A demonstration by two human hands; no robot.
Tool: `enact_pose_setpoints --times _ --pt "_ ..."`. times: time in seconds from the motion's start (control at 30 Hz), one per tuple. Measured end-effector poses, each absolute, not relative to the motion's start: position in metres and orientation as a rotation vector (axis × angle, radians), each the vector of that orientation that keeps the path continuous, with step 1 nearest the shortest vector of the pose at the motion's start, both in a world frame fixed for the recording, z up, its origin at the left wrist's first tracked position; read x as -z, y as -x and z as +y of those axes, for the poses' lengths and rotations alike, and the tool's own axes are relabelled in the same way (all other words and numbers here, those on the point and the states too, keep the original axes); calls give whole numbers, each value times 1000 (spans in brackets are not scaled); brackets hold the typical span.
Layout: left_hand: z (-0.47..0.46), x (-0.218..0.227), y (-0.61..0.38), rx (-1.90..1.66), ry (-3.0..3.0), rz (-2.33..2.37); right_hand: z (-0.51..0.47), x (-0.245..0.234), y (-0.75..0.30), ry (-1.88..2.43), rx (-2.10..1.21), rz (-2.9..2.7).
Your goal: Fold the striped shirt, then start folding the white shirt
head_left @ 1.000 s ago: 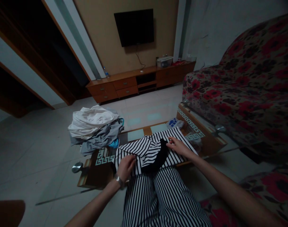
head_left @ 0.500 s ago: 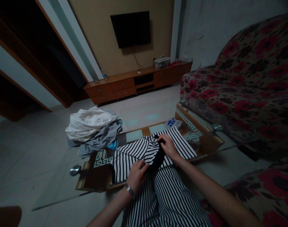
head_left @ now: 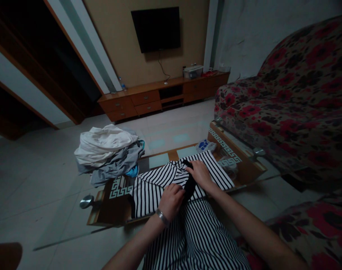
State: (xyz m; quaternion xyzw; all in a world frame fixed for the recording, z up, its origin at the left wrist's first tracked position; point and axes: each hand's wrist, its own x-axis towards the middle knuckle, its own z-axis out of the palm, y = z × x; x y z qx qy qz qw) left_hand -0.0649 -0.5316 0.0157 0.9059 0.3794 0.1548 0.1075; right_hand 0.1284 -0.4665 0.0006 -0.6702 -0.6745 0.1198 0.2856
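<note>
A black-and-white striped shirt (head_left: 150, 189) with black trim lies partly folded along the near side of the glass coffee table (head_left: 100, 210). My left hand (head_left: 172, 200), with a silvery band at the wrist, has its fingers curled on the shirt's black trim near the table edge. Farther up the same trim, my right hand (head_left: 200, 174) grips the cloth between thumb and fingers. The fingertips of both hands are partly hidden. Some of the cloth between them is bunched.
A heap of white and grey clothes (head_left: 106, 148) rests at the table's left end. Plastic bags (head_left: 206, 145) show toward the right. A flowered sofa (head_left: 285, 101) stands at the right, and a low wooden cabinet (head_left: 145, 101) under a television (head_left: 156, 30) stands ahead.
My left hand has shifted right and slightly up along the black trim, closer to my right hand. My right hand stays at nearly the same spot, its fingers lying a little flatter.
</note>
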Motion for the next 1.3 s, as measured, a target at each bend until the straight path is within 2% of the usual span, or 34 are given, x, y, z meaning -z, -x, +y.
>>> enact_pose_setpoints --times 0.13,0.33,0.47,0.63,0.83,1.03,1.17,1.3 --pt "-537 0 61 -366 -2680 1099 -459 3 -139 1696 -624 -1812" --pt "-541 11 61 -443 -2589 1208 -492 -14 -134 1270 -741 -1835" --pt "-540 9 59 -415 -2571 1208 -507 -6 -126 1235 -837 -1881" --pt "-539 5 58 -357 -2565 1192 -482 12 -116 1432 -987 -1532" --pt "-537 2 60 -335 -2531 1190 -447 8 -118 1274 -1223 -1054" --pt "-538 2 63 -420 -2496 1143 -446 14 -133 1311 -1199 -856" --pt "-539 3 64 -465 -2482 1117 -444 24 -132 1545 -1130 -994" --pt "-538 1 65 -446 -2478 1101 -432 22 -126 1535 -960 -1221"
